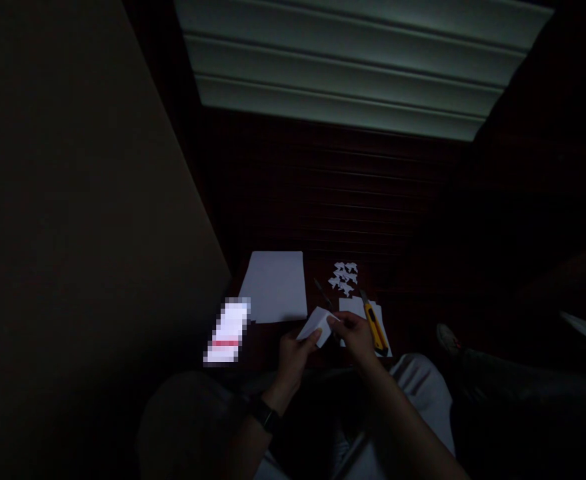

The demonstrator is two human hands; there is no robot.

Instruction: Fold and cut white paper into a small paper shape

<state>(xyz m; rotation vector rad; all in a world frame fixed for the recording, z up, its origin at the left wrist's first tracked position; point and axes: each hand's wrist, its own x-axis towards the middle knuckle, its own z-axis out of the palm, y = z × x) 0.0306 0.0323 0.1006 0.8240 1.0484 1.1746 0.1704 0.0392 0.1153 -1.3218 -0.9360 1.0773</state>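
Between my two hands is a small folded piece of white paper, held up over the near edge of a dark table. My left hand pinches its lower left part, thumb on top. The fingers of my right hand are closed on its right corner. Just right of that hand, a yellow box cutter lies on some white paper pieces. Beyond my hands sits a cluster of small folded paper shapes. A thin metal tool, perhaps scissors, is partly hidden behind the folded paper.
A stack of white sheets lies at the table's back left. A bright, blurred-out screen is at the left edge. A wall rises on the left, with a slatted shutter ahead. Another person's shoe shows at right.
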